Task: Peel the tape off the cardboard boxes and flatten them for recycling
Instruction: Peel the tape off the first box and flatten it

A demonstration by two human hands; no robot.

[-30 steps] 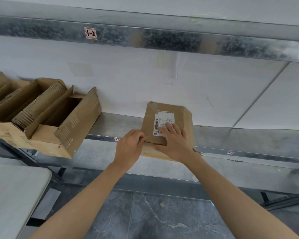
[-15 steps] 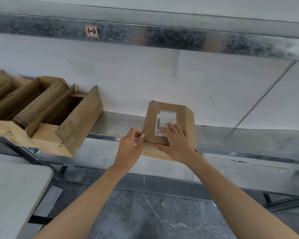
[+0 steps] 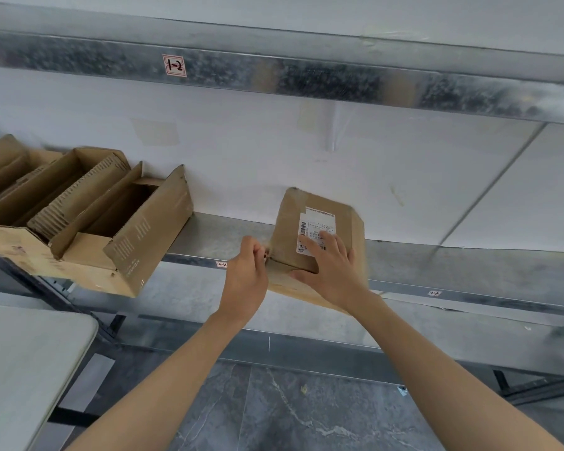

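The box [image 3: 287,222] is being pressed down by the flat right hand [image 3: 331,271], its left near corner being pinched by the adjacent left hand [image 3: 245,275].

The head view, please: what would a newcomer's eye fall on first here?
A small box with a white label sits on the shelf, centre; the right hand presses flat on it, the left hand pinches its left edge. Open boxes stand further left.

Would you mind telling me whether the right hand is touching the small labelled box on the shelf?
Touching. The head view shows the right hand flat on the small box, fingers overlapping its label.
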